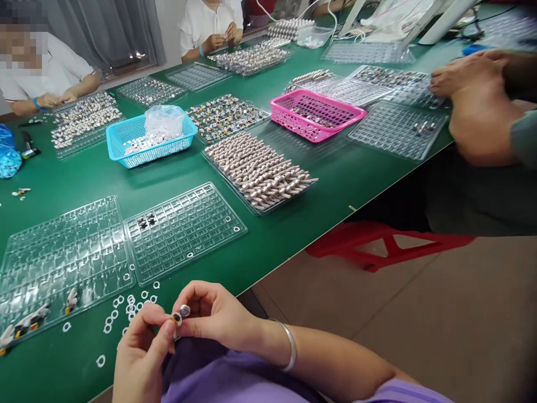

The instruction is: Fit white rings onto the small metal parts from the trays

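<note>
Just in front of my lap, near the table edge, both hands meet on a small earbud (pixel 183 311) with a white round rim and a dark face. My left hand (pixel 140 347) pinches it between thumb and forefinger from the left. My right hand (pixel 220 316) is closed on it from the other side, fingers curled. Part of the earbud is hidden by my fingertips. Loose white rings (pixel 131 305) lie scattered just beyond my left hand. Past them is a clear tray (pixel 180 235) with a few dark parts and some rings. Another clear tray (pixel 62 252) holds several earbud pieces along its near edge.
A tray of stacked white earbud stems (pixel 260 173) stands ahead. Beyond are a blue basket (pixel 146 159) with white pieces and a pink basket (pixel 293 126). Co-workers sit across the green table (pixel 289 224) and at right. A red stool (pixel 377 240) stands under the right side.
</note>
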A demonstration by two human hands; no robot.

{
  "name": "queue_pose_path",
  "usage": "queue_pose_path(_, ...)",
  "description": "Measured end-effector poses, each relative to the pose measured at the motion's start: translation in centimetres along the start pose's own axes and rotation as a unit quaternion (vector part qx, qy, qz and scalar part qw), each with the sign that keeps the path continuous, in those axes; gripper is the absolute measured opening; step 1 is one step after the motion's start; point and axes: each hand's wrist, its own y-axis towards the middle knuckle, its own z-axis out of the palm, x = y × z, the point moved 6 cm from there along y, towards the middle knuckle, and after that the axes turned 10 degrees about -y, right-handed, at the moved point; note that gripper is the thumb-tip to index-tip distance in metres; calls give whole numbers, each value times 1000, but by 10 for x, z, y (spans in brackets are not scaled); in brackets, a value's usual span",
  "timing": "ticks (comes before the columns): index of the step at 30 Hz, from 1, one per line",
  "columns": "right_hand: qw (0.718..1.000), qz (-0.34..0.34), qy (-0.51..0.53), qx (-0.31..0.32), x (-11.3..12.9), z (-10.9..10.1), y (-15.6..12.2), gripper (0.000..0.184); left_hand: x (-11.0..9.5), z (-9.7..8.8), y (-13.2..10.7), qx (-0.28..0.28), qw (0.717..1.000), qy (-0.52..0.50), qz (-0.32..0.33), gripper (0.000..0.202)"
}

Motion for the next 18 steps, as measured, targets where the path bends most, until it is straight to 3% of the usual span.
queue_pose_path(9, 999, -26, -23, -5, 3, 2, -3, 34, 0, 2, -3, -23, 998, -2, 61, 21)
queue_pose_path(18, 997, -65, -34, 20, 8, 6, -4, 30, 15, -2, -1, -37, 999, -38, -2, 21)
